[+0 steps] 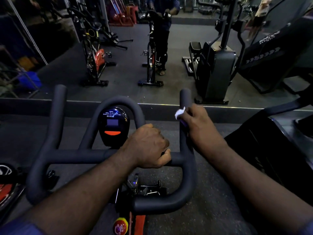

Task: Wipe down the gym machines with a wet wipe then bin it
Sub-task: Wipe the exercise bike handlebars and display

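- Firmly, the left hand (149,146) grips the handlebar (81,156) crossbar
- Meanwhile the right hand (199,126) holds the white wet wipe (179,113) against the handlebar's right upright grip, near the console (113,126)

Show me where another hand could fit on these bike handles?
Free: the far left bar, and the crossbar between it and the screen. Crowded: the left hand grips the crossbar right of the screen, and the right hand holds the wipe on the right bar.
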Action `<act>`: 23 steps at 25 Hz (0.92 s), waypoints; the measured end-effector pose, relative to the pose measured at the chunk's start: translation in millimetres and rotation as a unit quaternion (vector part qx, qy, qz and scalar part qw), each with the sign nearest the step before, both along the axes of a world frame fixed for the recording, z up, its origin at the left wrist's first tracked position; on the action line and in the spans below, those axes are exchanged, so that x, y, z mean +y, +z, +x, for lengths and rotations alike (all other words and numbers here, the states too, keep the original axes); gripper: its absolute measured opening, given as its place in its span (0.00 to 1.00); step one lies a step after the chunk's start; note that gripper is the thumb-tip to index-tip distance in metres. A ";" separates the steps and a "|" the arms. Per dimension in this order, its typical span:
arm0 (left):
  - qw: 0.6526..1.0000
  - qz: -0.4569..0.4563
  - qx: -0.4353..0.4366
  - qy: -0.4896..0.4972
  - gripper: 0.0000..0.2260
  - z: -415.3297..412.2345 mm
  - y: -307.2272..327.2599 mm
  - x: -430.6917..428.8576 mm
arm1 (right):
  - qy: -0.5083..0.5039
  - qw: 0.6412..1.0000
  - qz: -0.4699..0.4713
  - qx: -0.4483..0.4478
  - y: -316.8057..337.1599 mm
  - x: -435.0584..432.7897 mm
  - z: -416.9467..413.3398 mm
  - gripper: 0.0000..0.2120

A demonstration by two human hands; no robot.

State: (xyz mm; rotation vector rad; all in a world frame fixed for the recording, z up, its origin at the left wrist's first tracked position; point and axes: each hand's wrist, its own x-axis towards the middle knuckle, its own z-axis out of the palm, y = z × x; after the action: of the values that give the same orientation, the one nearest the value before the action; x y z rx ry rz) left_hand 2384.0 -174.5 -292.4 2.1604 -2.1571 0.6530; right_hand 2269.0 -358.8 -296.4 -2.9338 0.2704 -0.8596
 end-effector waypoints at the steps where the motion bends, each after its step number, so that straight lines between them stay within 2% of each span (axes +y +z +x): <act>1: 1.000 -0.001 -0.001 0.000 0.17 0.5 0.8 -1.0 | 0.005 1.000 0.002 0.011 -8.8 6.5 -8.7 0.14; 5: 1.000 0.009 0.007 0.012 0.17 -0.3 -3.5 1.1 | 0.025 0.996 0.062 0.053 -30.4 29.7 -37.8 0.11; 8: 1.000 0.012 0.016 0.017 0.17 -0.7 -3.0 -0.3 | 0.060 0.985 0.087 0.135 -19.5 40.5 -55.8 0.08; 10: 1.000 0.012 0.010 0.015 0.18 -2.1 -2.9 -1.0 | 0.067 0.978 0.113 0.165 11.5 32.2 -43.6 0.15; 12: 1.000 0.019 0.002 0.011 0.18 0.1 -2.2 -2.0 | 0.034 0.990 0.102 0.094 48.2 11.6 -9.2 0.19; 14: 1.000 0.014 0.006 0.011 0.19 0.0 -3.1 -0.1 | -0.015 0.999 0.040 0.018 74.4 -9.9 24.8 0.15; 18: 1.000 0.022 0.000 0.009 0.19 -0.6 -3.8 -1.9 | -0.035 0.992 -0.084 0.086 36.7 -1.3 16.7 0.10; 21: 1.000 0.022 -0.003 0.014 0.19 1.9 -2.9 -2.5 | 0.021 0.991 -0.085 0.099 19.0 11.6 -8.3 0.09; 23: 1.000 0.026 0.004 0.012 0.18 2.8 -2.9 -2.0 | 0.034 0.996 -0.062 0.049 37.3 -1.6 4.4 0.11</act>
State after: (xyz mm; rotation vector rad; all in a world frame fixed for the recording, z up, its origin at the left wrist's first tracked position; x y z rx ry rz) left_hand 2386.8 -176.5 -295.3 2.2141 -2.1703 0.5953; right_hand 2273.4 -360.3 -259.1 -3.0847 0.1278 -0.7499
